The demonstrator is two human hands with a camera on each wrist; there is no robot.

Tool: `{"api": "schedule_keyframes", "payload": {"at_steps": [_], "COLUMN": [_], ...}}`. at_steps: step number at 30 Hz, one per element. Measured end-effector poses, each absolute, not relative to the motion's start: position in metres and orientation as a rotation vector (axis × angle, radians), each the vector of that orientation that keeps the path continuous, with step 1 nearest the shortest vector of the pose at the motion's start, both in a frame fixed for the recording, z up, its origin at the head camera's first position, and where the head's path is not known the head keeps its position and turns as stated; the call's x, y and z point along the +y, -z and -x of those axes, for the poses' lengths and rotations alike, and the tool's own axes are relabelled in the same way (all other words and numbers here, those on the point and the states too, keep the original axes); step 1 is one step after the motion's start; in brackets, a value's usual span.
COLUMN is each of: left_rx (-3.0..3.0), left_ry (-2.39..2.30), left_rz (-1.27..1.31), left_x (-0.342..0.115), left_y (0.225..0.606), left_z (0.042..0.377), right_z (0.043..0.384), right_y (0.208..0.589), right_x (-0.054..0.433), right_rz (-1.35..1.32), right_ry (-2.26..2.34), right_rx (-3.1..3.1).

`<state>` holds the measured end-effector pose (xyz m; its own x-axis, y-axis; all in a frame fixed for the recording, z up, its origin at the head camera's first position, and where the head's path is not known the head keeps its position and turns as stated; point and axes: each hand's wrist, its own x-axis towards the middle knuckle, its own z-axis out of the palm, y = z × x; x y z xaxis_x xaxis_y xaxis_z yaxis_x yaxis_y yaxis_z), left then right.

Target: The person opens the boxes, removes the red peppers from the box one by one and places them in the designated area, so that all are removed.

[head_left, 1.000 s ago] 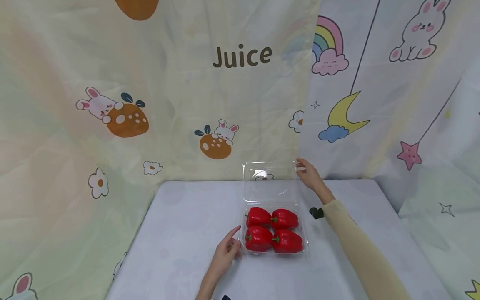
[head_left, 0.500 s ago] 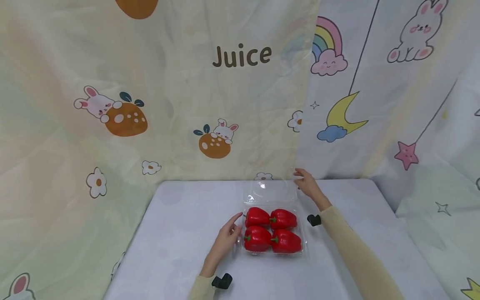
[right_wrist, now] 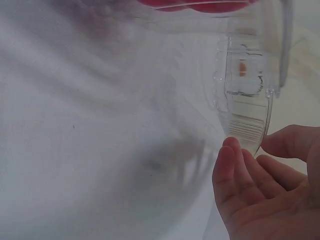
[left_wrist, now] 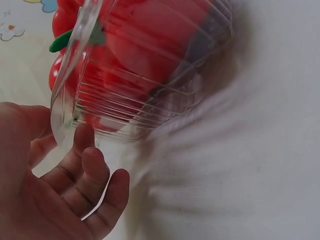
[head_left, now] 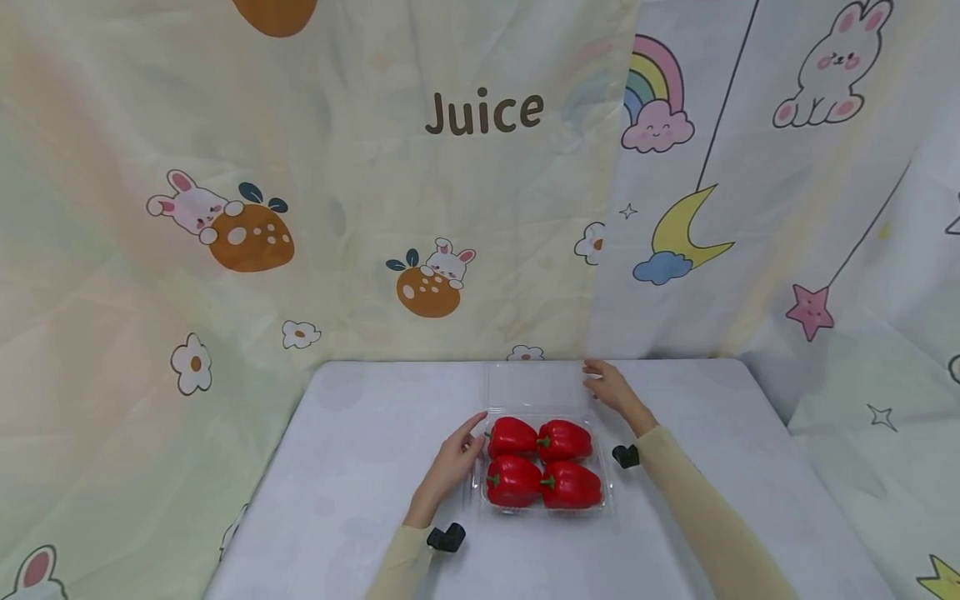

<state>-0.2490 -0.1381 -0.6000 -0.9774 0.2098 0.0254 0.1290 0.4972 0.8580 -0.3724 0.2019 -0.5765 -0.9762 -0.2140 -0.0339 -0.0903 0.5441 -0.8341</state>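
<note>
A clear plastic clamshell box (head_left: pixel 551 510) lies open on the table, its lid (head_left: pixel 536 387) tilted back behind the base. Several red bell peppers (head_left: pixel 572 485) with green stems fill the base in two rows. On the left side, my left hand (head_left: pixel 450 462) grips the box rim near the hinge; in the left wrist view the thumb is above the rim (left_wrist: pixel 65 90) and curled fingertips are below. My right hand (head_left: pixel 613 392) pinches the lid's right edge, thumb and fingers meeting at its ribbed corner (right_wrist: pixel 247 131) in the right wrist view.
A white cloth covers the table (head_left: pixel 360 467). Behind it hangs a printed curtain (head_left: pixel 345 200) with bunnies, flowers and the word Juice. Black wrist devices (head_left: pixel 446 537) sit on both sleeves.
The lid has tipped farther back and lower, with my right hand following it down. My left hand has slid forward along the box's left side toward the hinge.
</note>
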Motion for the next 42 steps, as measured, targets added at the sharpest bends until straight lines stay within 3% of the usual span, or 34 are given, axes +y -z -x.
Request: {"api": "schedule_keyframes", "payload": {"at_steps": [42], "left_rx": [2.613], "left_ry": [-1.482], "left_rz": [-0.277], "left_x": [-0.1384], "left_y": [0.6028], "left_z": [0.2584], "right_z": [0.3632], "right_y": [0.5799], "right_x": [0.2052], "right_rz": [0.251], "right_ry": [1.416], "right_rx": [2.616]}}
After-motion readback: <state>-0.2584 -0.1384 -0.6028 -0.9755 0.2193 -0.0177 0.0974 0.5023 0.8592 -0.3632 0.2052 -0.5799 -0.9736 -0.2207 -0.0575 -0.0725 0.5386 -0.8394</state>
